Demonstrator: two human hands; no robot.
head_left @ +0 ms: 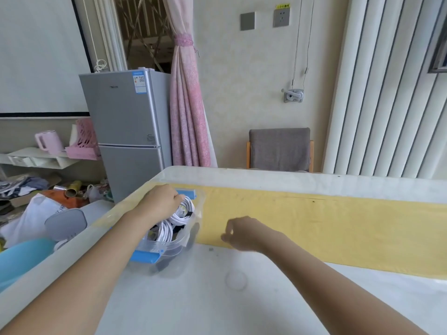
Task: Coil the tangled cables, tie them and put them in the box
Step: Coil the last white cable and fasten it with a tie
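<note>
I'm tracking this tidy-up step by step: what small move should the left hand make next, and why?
Probably loosen its grip and lift out of the clear box. The left hand is down inside it, fingers curled on a white cable coil that already sits among other coils there. The right hand hovers empty over the table.

White coiled cables (169, 226) inside clear box (179, 247)

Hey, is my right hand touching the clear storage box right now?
Apart. The head view shows a strip of yellow tabletop between the right hand and the clear storage box wall.
</note>
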